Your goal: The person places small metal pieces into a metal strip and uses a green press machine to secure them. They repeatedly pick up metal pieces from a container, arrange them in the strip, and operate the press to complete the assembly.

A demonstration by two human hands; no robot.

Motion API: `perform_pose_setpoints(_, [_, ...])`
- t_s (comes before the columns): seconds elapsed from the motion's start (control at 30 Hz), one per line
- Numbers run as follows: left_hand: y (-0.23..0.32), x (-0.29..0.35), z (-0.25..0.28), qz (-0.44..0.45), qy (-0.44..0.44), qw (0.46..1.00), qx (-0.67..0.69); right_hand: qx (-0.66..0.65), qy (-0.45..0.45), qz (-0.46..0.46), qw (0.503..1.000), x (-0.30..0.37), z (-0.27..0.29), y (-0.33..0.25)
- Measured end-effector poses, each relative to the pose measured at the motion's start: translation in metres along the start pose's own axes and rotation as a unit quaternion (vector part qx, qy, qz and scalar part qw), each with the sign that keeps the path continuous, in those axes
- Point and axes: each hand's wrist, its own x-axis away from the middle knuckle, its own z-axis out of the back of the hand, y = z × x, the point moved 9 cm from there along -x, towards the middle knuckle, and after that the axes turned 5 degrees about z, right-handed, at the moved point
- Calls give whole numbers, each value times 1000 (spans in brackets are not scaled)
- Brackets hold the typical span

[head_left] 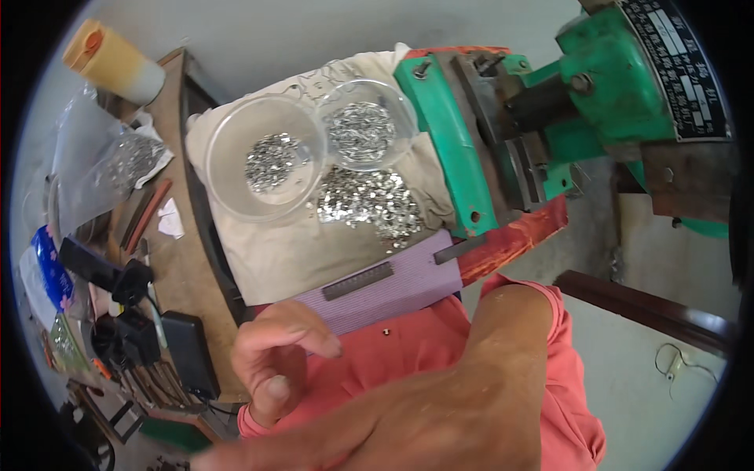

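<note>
My left hand [279, 357] is in front of my pink clothing, near the table's near edge. Its fingers are curled, with thumb and forefinger apart and nothing visible between them. Across the lower middle, close to the camera, lies my right hand [440, 420], one digit stretched left; its other fingers are hidden or cut off. Beyond the hands, a dark metal strip with a row of marks [357, 281] rests on a purple ribbed cloth [416, 275]. A loose pile of small shiny metal pieces [369, 202] lies farther off on beige cloth [267, 259].
Two clear plastic tubs, one larger [224, 184] and one smaller [408, 110], contain metal pieces. A green machine press [613, 78] stands at the right. At the left, a wooden table [184, 267] carries a yellow-capped bottle [114, 63], plastic bags and a black device [191, 353].
</note>
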Motion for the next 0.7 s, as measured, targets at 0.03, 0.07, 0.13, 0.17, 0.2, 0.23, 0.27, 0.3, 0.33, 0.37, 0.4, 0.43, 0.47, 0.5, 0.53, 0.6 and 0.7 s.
perform_pose_setpoints(0.03, [-7, -2, -4, 4, -3, 1000, 16, 1, 13, 2, 1000, 1, 3, -1])
perform_pose_setpoints(0.07, [-4, -2, -3, 5, 2, 1000, 9, -6, 15, 4, 1000, 1, 1, -1])
perform_pose_setpoints(0.13, [1, -1, -2, 9, 13, 1000, -8, -17, 19, 10, 1000, -1, 3, -2])
perform_pose_setpoints(0.17, [1, -1, -1, 8, 10, 1000, -7, -16, 23, 12, 1000, -2, 4, -3])
perform_pose_setpoints(0.2, [1, -2, -1, 7, 6, 1000, -6, -18, 26, 15, 999, -1, 5, -1])
perform_pose_setpoints(0.23, [0, -3, -1, 7, 3, 1000, -5, -22, 30, 20, 999, -1, 6, 0])
perform_pose_setpoints(0.27, [-1, -2, 1, 6, 12, 1000, 0, -23, 31, 22, 999, -1, 6, 2])
perform_pose_setpoints(0.3, [-3, 1, 2, 6, 20, 1000, 4, -24, 31, 25, 999, 0, 6, 3])
perform_pose_setpoints(0.33, [-4, 2, 2, 7, 27, 1000, 10, -24, 33, 28, 999, 2, 6, 5])
perform_pose_setpoints(0.37, [-3, 3, 3, 15, 27, 999, 9, -27, 32, 32, 999, 2, 5, 6])
perform_pose_setpoints(0.4, [-1, 3, 3, 24, 27, 999, 8, -26, 35, 37, 998, 2, 7, 5])
perform_pose_setpoints(0.43, [-1, 3, 3, 33, 25, 999, 7, -19, 35, 41, 998, 6, 6, 5])
perform_pose_setpoints(0.47, [-1, 1, 3, 29, 23, 999, 9, -18, 43, 45, 998, 3, 9, 3])
perform_pose_setpoints(0.5, [-2, 0, 2, 26, 20, 999, 10, -17, 57, 46, 997, 1, 12, 0])
perform_pose_setpoints(0.53, [-1, 1, 1, 22, 16, 1000, 12, -18, 60, 22, 998, 2, 13, -6])
perform_pose_setpoints(0.6, [-2, 2, 0, 35, 27, 999, 6, -28, 44, -7, 999, 0, 12, -12])
perform_pose_setpoints(0.7, [-5, 6, 0, 53, 23, 998, 21, -2, 12, -71, 997, 11, 23, -8])
